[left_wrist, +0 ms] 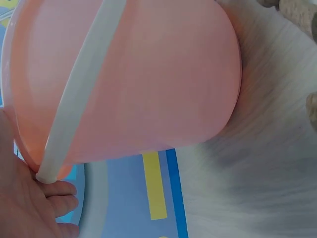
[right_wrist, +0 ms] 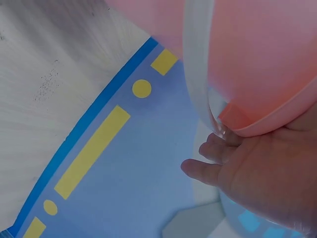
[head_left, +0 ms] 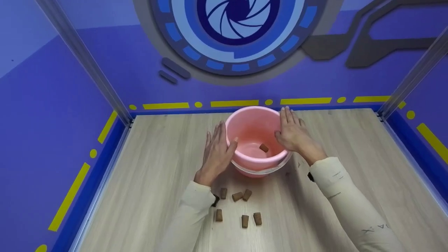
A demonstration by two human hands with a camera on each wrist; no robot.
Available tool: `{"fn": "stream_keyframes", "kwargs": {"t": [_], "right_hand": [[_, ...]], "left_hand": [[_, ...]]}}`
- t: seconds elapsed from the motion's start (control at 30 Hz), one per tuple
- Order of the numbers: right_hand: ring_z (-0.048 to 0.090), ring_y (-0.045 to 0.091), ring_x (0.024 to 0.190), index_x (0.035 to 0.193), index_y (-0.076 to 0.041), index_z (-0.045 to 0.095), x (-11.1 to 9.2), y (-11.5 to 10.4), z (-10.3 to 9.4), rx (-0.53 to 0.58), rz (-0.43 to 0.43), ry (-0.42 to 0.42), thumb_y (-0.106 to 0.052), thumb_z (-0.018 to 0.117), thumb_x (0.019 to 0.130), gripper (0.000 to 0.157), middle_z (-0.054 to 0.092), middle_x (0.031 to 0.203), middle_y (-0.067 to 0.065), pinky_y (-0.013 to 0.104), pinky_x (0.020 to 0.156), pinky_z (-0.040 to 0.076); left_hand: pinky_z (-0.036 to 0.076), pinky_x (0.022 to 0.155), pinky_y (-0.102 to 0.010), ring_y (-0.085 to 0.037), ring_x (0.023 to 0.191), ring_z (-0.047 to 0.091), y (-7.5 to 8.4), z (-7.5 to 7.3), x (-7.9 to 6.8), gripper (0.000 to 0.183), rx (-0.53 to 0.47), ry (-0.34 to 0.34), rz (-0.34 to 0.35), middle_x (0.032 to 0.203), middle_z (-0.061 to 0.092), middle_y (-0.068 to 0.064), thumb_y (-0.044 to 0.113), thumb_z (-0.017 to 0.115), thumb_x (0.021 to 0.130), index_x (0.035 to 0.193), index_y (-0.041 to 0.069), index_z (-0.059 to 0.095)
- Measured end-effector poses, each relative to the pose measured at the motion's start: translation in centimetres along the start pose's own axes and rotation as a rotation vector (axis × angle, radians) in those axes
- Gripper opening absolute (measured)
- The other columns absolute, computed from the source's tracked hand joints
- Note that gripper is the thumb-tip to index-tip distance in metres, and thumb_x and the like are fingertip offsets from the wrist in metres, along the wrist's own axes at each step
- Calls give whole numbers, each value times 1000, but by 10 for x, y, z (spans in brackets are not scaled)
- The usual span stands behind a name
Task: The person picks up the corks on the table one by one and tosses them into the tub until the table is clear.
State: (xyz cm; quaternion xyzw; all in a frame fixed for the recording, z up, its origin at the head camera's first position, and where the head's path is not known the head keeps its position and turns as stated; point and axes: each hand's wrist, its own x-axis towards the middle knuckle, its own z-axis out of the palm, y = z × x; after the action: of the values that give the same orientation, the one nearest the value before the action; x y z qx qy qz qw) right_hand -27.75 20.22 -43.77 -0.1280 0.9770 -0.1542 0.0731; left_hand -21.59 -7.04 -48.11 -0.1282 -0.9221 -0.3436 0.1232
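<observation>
A pink bucket (head_left: 257, 160) with a white handle (head_left: 260, 172) stands upright at the back of the wooden table, and one cork (head_left: 264, 148) lies inside it. My left hand (head_left: 216, 152) holds the bucket's left rim, the thumb hooked over the inside and the fingers along the outer wall. On the opposite side my right hand (head_left: 293, 132) grips the rim, also thumb inside. In the left wrist view the fingers sit by the handle's end. The right wrist view shows fingers beside the other handle joint. Several loose corks (head_left: 237, 196) lie in front of the bucket.
The pale wooden tabletop (head_left: 150, 182) meets a blue-purple back wall (head_left: 115, 70) just behind the bucket. Side panels (head_left: 38, 140) with metal corner posts (head_left: 87, 63) bound the table left and right.
</observation>
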Motion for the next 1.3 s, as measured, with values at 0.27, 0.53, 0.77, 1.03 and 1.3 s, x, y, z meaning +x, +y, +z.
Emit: {"fn": "stream_keyframes", "kwargs": {"t": [0.27, 0.53, 0.77, 1.03, 1.3], "right_hand": [[-5, 49, 159, 164, 8, -7, 0, -2, -2, -32, -1, -21, -36, 50, 108, 91, -10, 173, 29, 65, 126, 2], [-5, 49, 159, 164, 9, -7, 0, 0, -4, -41, -1, -18, -38, 50, 108, 93, -10, 173, 29, 64, 126, 1], [-3, 49, 159, 164, 8, -7, 2, -1, -2, -38, 1, -28, -39, 50, 108, 94, -9, 173, 29, 65, 126, 2], [-4, 48, 159, 164, 8, -8, 2, 0, -4, -35, 8, -19, -37, 52, 108, 93, -8, 173, 30, 65, 126, 3], [-4, 48, 159, 165, 7, -6, 2, -1, -1, -8, 6, -16, -37, 53, 107, 93, -9, 173, 28, 64, 126, 3]], "left_hand": [[8, 130, -51, -30, 161, 18, 0, 1, -13, 83, -173, 54, -53, 173, 22, -19, 51, 48, 109, 167, -2, 20], [16, 129, -52, -35, 158, 25, -2, -3, -44, 77, -215, 132, -66, 169, 31, -23, 41, 58, 108, 163, -6, 31], [29, 124, -56, -37, 154, 35, -5, -8, -78, 70, -303, 198, -140, 165, 41, -19, 36, 63, 106, 161, -1, 41], [37, 119, -57, -37, 147, 46, -11, -15, -105, 64, -343, 214, -133, 156, 53, -18, 32, 71, 103, 153, -1, 52], [48, 109, -56, -34, 133, 60, -24, -19, -133, 55, -290, 213, -52, 140, 66, -14, 19, 82, 94, 141, 0, 64]]}}
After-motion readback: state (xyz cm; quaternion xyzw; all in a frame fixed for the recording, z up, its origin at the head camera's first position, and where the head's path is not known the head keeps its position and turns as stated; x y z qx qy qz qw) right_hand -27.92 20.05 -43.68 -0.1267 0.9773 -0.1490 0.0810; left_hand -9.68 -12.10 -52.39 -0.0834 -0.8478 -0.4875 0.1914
